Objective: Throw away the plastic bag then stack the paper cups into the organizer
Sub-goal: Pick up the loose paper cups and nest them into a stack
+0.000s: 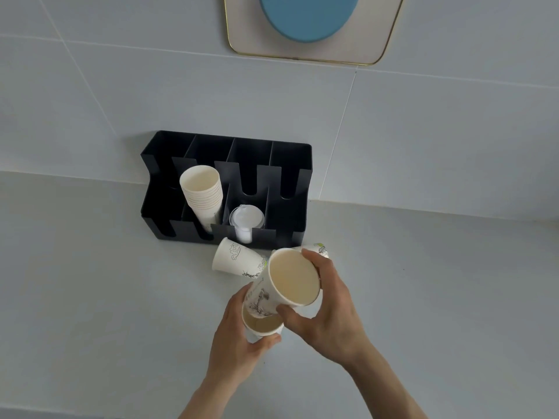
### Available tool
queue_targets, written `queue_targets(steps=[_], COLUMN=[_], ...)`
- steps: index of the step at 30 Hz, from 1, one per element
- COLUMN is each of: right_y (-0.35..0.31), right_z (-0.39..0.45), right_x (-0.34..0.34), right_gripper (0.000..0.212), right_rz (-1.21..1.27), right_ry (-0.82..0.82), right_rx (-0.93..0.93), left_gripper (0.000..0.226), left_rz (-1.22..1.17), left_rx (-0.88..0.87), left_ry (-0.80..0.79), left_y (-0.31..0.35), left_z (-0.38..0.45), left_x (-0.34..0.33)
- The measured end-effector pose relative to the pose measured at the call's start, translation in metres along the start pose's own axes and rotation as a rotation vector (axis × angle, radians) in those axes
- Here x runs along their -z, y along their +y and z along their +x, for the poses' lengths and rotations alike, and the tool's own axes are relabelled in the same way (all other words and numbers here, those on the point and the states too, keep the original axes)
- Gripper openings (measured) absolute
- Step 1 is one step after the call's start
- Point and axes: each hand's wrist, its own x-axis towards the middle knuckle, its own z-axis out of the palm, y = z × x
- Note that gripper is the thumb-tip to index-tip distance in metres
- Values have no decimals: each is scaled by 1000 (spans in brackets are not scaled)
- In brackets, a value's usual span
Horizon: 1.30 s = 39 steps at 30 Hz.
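A black organizer [157, 207] stands against the wall, with a stack of white paper cups [201, 195] leaning in its second slot. My right hand [326, 313] grips a printed paper cup [290, 279] by its rim, its base resting in the mouth of another cup [263, 326] held by my left hand [239, 337]. A loose cup [234, 261] lies on its side on the counter before the organizer. A further cup [319, 248] peeks out behind my right fingers. No plastic bag is in view.
Clear plastic lids [246, 220] fill the organizer's third front slot. The pale counter [90, 297] stretches left and right. A gold-framed panel with a blue disc [308, 25] hangs on the tiled wall above.
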Motion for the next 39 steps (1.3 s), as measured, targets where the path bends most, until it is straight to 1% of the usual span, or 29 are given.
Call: queue_targets(steps=[4,7,9,11,14,17,21,22,24,26,27,29,32,34,36,39], right_y=[8,16,25,33,40,43,44,45,53,64,69,79,96,104,108,112], right_z=[-3,-8,-11,-13,-13,-10,-5,-1,13,35,46,64,81,88,91,89], right_x=[0,-7,-15,-22,-31,-33,-28,-25,-18,-14,-14,-21,-36,-45,-52,-59], right_gripper=[87,90,96,96,91,86,82,78,65,57,58,69,92,102,103,96], right_rz=[-52,-126,-181,-229,-276,-266,-253,-220,-186,-306,-397,-553,-677,-740,-816,-936], right_ry=[-4,-128,-209,-244,-240,-220,-262,-244,-124,-18,-22,-127,-322,-395,-406,-338], right_rx=[4,20,8,-16,-37,-62,-65,-79,-116,-127,-122,-78,59,109,124,109], left_gripper=[102,99,103,110,112,106,102,103,106,107,107,106,105,105,104,104], left_rz=[17,21,30,34,51,40,18,13,9,14,15,14,14,18,17,28], left_rx=[2,-1,-8,-7,-17,-23,-13,-13,-12,-13,-18,-30,-37,-44,-47,-43], left_ry=[-32,-18,-14,-18,-28,-23,-17,-18,-19,-15,-13,-9,-9,-10,-8,-13], left_y=[0,2,2,2,-1,0,-1,-1,-1,0,1,2,5,5,6,5], left_z=[0,0,1,2,3,4,4,4,4,3,3,3,4,5,5,6], left_x=[-2,-6,-7,-7,-7,-7,-8,-8,-8,-8,-8,-7,-7,-7,-6,-8])
